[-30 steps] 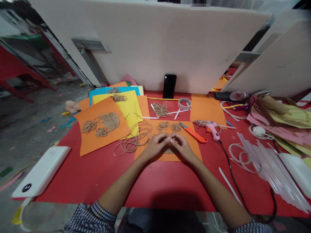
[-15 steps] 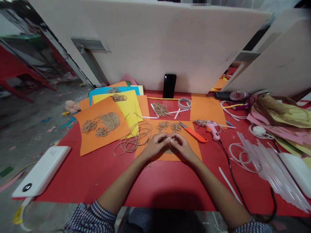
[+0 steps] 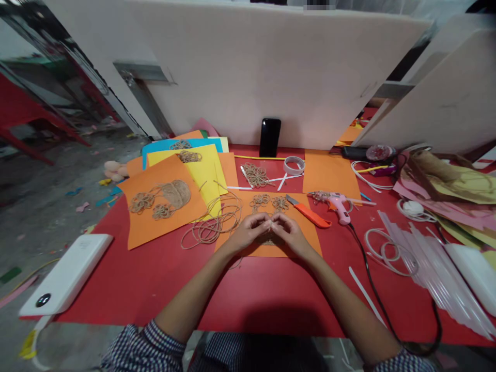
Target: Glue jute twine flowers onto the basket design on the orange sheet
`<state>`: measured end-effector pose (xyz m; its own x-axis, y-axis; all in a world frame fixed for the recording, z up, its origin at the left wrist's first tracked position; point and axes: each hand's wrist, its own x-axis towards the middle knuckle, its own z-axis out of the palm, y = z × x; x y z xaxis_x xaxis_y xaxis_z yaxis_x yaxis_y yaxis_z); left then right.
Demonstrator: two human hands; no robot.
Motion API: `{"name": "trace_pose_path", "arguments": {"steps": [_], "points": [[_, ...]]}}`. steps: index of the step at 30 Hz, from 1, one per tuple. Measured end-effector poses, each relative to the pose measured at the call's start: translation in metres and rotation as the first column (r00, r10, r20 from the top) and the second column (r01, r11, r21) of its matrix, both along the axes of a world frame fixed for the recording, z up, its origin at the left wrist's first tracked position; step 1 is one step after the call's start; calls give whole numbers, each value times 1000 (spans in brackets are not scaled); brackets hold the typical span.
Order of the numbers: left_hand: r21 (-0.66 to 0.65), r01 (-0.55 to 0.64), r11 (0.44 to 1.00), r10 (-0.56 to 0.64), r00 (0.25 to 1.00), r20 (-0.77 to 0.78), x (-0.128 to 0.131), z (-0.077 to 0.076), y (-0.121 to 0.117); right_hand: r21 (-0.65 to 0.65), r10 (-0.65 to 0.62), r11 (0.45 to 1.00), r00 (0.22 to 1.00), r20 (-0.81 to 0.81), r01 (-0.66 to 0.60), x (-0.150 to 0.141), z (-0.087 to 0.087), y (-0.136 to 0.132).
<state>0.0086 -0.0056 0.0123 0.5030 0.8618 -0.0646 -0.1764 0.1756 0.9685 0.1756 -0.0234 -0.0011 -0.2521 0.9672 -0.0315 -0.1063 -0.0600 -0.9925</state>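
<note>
My left hand (image 3: 250, 230) and my right hand (image 3: 288, 231) meet at the fingertips above an orange sheet (image 3: 306, 243). Their fingers are curled and pinched together; what lies between the tips is too small to make out. Beneath them a woven patch of brown jute twine (image 3: 269, 239) shows in part, the rest covered by the hands. Just beyond my fingers, two twine flowers, one on the left (image 3: 260, 200) and one on the right (image 3: 280, 203), rest on the sheet. A loose coil of twine (image 3: 211, 227) lies left of my left hand. An orange utility knife (image 3: 313, 215) with its blade out lies beyond my right hand.
A pink glue gun (image 3: 340, 206) with a black cord lies at right, near clear glue sticks (image 3: 445, 274). Left are coloured sheets with twine pieces (image 3: 176, 194) and a white power bank (image 3: 70, 274). A phone (image 3: 270, 137) leans on the board behind a tape roll (image 3: 294, 165).
</note>
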Motion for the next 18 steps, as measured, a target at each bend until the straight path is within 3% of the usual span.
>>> {"name": "trace_pose_path", "arguments": {"steps": [6,10,14,18], "points": [[-8,17,1000,-17,1000,12,-2,-1,1,-19,18,1000,1000,-14,-18,1,0,-1],[-94,4,996,6,995,103,-1,-5,-1,21,15,1000,1000,2,-15,3,3,0],[-102,-92,990,110,976,189,-3,-8,3,14,-25,1000,999,34,25,7,2,1],[-32,-211,977,213,962,171,-9,-5,14,15,-138,990,990,21,137,11,0,6]]}}
